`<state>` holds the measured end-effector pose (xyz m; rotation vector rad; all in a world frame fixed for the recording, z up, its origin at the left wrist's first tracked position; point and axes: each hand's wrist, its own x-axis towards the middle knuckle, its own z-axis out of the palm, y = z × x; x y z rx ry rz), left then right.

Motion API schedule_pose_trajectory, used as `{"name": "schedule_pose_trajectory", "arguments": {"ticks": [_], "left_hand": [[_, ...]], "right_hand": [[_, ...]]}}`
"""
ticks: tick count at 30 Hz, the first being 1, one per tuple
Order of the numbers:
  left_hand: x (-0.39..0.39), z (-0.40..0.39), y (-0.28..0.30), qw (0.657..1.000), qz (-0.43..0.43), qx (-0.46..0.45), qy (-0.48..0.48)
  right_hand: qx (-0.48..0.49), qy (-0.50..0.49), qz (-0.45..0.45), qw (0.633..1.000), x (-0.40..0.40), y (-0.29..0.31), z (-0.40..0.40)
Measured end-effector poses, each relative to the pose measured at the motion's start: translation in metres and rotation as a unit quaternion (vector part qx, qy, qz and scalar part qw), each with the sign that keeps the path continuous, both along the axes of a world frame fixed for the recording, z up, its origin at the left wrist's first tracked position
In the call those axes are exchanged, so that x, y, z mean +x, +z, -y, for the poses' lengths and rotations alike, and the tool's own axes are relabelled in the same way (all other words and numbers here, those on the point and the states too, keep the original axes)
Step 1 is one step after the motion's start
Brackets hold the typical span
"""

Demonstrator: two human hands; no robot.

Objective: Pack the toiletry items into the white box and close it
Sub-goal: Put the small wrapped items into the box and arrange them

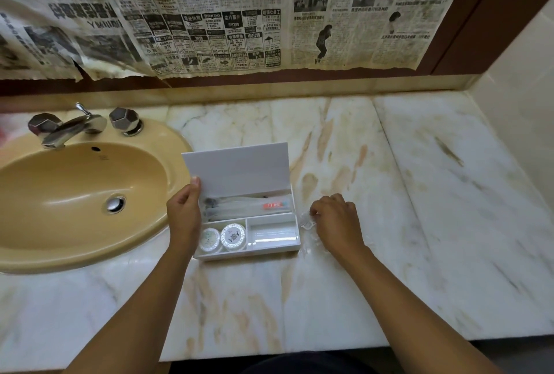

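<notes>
The white box [295,234] sits on the marble counter beside the sink, its lid [239,168] standing up. The back compartment holds wrapped toothbrushes and a small toothpaste tube [274,205]. Two round soaps [233,236] lie in the front left compartment; a clear wrapped item [274,236] lies in the front right one. My left hand [183,217] grips the box's left side, thumb on the lid's edge. My right hand [337,223] is just right of the box, its curled fingers pinching a crinkled clear plastic packet [307,225] on the counter.
A tan sink [75,193] with a chrome tap [69,127] lies to the left, its rim touching the box's corner. Newspaper sheets [239,13] cover the wall behind. The marble counter [419,178] runs right to a tiled side wall.
</notes>
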<state>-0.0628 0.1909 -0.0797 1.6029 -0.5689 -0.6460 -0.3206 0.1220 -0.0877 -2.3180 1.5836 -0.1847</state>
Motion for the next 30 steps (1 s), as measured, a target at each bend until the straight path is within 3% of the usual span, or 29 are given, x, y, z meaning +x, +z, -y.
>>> {"name": "schedule_pose_trajectory", "arguments": {"ticks": [7, 13, 15, 20, 30], "left_hand": [[0.003, 0.0, -0.001, 1.0, 0.007, 0.001, -0.001], [0.006, -0.001, -0.005, 1.0, -0.008, 0.001, -0.003], [0.006, -0.002, -0.005, 1.0, -0.014, -0.001, 0.0], [0.004, -0.003, -0.001, 1.0, 0.003, 0.0, -0.002], [0.007, -0.003, -0.005, 1.0, 0.005, 0.015, -0.007]], "right_hand": [[-0.062, -0.024, 0.122, 0.99, 0.005, 0.046, -0.009], [-0.088, 0.05, 0.194, 0.976, 0.036, 0.078, -0.032], [-0.06, 0.084, 0.16, 0.982, 0.052, 0.073, -0.041], [0.056, 0.113, -0.026, 0.992, 0.08, 0.049, -0.051], [0.1, 0.104, -0.023, 0.989, 0.09, 0.033, -0.049]]}}
